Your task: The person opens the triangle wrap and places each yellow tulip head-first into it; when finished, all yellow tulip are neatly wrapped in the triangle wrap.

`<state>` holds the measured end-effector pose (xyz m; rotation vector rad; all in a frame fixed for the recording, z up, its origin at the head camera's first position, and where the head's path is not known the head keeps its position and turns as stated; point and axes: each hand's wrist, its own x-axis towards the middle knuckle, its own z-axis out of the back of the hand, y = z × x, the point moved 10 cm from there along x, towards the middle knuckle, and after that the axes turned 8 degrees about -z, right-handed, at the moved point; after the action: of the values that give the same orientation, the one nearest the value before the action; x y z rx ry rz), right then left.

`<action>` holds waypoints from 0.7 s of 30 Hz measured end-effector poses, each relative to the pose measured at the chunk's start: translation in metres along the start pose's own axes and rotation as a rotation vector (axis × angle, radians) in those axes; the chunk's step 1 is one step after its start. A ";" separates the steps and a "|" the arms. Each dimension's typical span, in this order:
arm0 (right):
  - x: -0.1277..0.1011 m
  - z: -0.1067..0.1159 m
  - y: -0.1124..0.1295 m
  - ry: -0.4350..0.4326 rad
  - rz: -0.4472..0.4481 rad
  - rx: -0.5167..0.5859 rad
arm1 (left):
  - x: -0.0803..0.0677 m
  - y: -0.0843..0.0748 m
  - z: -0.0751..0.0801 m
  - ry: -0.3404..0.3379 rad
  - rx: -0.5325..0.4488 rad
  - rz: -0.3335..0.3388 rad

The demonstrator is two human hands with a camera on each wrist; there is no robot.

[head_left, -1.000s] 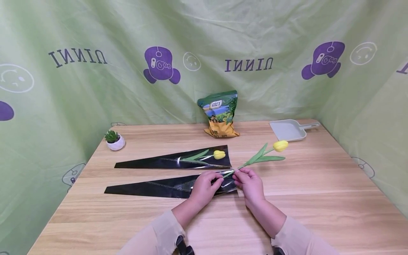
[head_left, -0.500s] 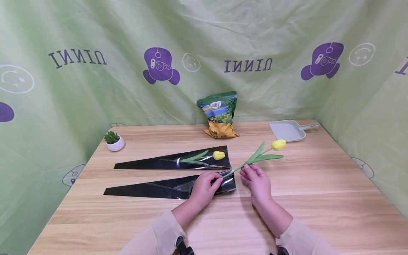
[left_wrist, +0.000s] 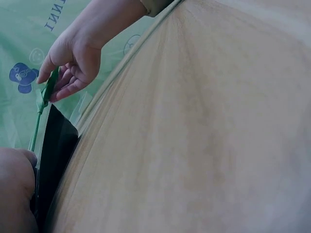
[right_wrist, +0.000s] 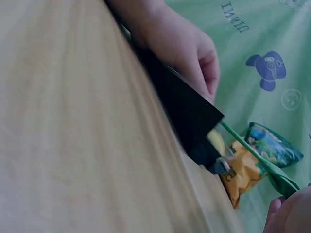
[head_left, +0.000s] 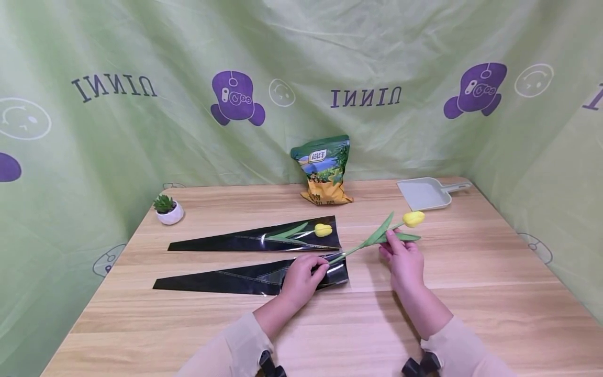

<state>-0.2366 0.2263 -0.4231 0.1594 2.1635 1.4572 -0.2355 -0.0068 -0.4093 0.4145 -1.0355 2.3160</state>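
Observation:
A yellow tulip [head_left: 413, 219] with green leaves slants across the mouth of the nearer black flower sleeve [head_left: 212, 280]. My left hand [head_left: 301, 275] pinches the lower stem at the sleeve's mouth, its fingers over the sleeve. Higher up, my right hand [head_left: 407, 262] holds the tulip by its leaves, just below the bloom. In the left wrist view the leaves [left_wrist: 48, 87] show between the right thumb and fingers. The right wrist view has the green stem [right_wrist: 243, 143] running from the sleeve's corner toward the right hand. The stem's end is hidden by the left fingers.
Behind lies a second black sleeve [head_left: 212, 243] with another yellow tulip [head_left: 323, 230] inside. A green-and-orange bag [head_left: 325, 170] stands at the back of the wooden table [head_left: 339, 335]. A potted succulent [head_left: 168, 210] is at the left, a grey dustpan [head_left: 425, 192] at the back right.
My right hand has moved from the sleeve's mouth up along the stem to the leaves, rightward and away from me. The left hand has stayed in place, and the tulip has shifted only slightly.

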 end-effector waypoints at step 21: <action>0.012 0.004 0.016 -0.075 -0.003 0.039 | 0.000 0.000 0.002 -0.015 -0.001 -0.008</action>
<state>-0.2480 0.2407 -0.4147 0.2211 2.1323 1.3860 -0.2349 -0.0078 -0.4082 0.4359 -1.0405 2.3091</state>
